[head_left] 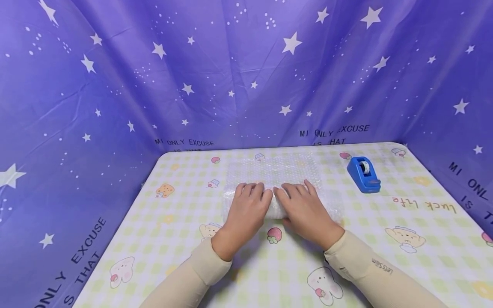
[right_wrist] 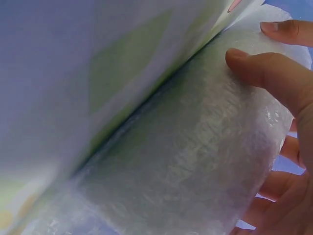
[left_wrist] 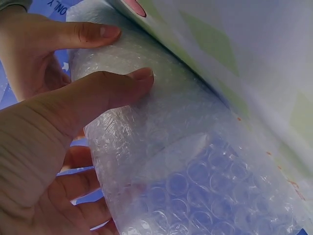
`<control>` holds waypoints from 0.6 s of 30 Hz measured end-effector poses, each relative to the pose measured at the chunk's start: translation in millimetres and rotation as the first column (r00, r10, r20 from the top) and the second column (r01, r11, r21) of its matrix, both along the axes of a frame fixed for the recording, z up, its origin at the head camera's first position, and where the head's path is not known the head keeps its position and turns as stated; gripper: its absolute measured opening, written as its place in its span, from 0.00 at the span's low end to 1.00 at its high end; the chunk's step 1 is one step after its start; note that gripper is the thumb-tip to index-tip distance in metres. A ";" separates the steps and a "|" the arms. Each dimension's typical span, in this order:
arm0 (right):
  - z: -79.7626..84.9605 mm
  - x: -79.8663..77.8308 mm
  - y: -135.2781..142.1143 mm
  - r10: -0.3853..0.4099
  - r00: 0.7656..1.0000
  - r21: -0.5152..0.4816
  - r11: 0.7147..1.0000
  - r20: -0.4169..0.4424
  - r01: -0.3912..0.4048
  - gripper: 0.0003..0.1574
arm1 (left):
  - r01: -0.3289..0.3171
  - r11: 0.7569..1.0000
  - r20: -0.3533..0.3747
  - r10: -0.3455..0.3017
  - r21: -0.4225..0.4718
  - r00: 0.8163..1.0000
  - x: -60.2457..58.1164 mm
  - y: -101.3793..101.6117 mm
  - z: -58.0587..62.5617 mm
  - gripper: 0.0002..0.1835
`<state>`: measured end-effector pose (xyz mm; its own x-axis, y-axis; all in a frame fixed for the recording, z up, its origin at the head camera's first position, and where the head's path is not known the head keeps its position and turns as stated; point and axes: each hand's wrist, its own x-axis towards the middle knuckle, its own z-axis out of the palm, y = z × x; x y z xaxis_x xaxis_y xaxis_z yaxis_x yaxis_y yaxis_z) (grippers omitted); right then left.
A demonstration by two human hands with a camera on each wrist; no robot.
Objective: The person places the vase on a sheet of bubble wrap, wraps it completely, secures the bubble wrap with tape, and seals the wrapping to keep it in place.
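Clear bubble wrap [head_left: 273,169] lies at the middle of the table, its far part flat and its near part rolled into a thick bundle. My left hand [head_left: 248,205] grips the left half of the bundle, fingers over the top and thumb on the near side. Close beside it, my right hand [head_left: 306,209] holds the right half in the same way. In the left wrist view the left thumb [left_wrist: 112,90] presses the wrap, and a pale curved shape shows through the layers near the bundle's end. The right thumb [right_wrist: 266,71] rests on the wrap's surface in the right wrist view.
A blue tape dispenser [head_left: 363,175] with a roll of tape stands to the right of the wrap. The table [head_left: 173,256] has a green checked cover with printed cartoons. Purple star-patterned curtains [head_left: 231,64] hang behind and at both sides.
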<state>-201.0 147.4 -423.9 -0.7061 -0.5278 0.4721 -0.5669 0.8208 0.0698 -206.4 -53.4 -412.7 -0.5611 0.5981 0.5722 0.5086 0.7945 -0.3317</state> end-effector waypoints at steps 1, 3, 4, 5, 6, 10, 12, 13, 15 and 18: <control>-0.1 -0.2 0.4 0.003 1.000 0.002 1.000 -0.006 -0.003 0.52 | -0.002 1.000 -0.002 0.002 -0.004 1.000 0.0 0.1 -0.4 0.10; -0.6 -0.7 1.3 0.012 1.000 0.008 1.000 -0.021 -0.012 0.51 | -0.003 1.000 -0.008 0.003 -0.009 1.000 -0.2 0.3 -1.0 0.11; -0.8 -1.0 1.8 0.016 0.999 0.010 1.000 -0.029 -0.016 0.50 | -0.003 1.000 -0.011 0.003 -0.010 1.000 -0.2 0.4 -1.1 0.12; -1.1 -1.5 2.3 0.021 0.999 0.011 1.000 -0.037 -0.020 0.50 | -0.002 1.000 -0.013 0.002 -0.010 1.000 -0.3 0.5 -1.2 0.12; -1.3 -1.9 2.7 0.025 0.999 0.014 1.000 -0.046 -0.024 0.49 | 0.000 1.000 -0.013 0.000 -0.011 1.000 -0.4 0.5 -1.2 0.12; -1.3 -3.4 3.4 0.040 0.997 0.024 0.999 -0.073 -0.038 0.47 | 0.006 1.000 -0.010 -0.006 -0.012 1.000 -0.5 0.2 -1.1 0.14; -0.9 -3.7 3.4 0.045 0.995 0.031 0.999 -0.085 -0.042 0.45 | 0.009 1.000 -0.008 -0.010 -0.013 1.000 -0.4 -0.1 -0.9 0.15; -0.6 -3.8 3.5 0.048 0.995 0.034 0.998 -0.090 -0.045 0.45 | 0.011 1.000 -0.007 -0.011 -0.013 1.000 -0.4 -0.2 -0.7 0.16; 0.3 -3.7 3.3 0.053 0.994 0.038 0.998 -0.097 -0.049 0.43 | 0.016 1.000 -0.002 -0.016 -0.013 1.000 0.0 -0.4 -0.3 0.17; 1.8 -2.7 3.0 0.057 0.993 0.042 0.998 -0.099 -0.053 0.39 | 0.019 1.000 0.011 -0.019 -0.012 1.000 0.8 -0.6 0.7 0.19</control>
<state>-203.8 150.4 -422.0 -0.6253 -0.5841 0.5175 -0.5999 0.7839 0.1601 -205.5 -54.0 -412.0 -0.5556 0.6157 0.5588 0.5274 0.7805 -0.3356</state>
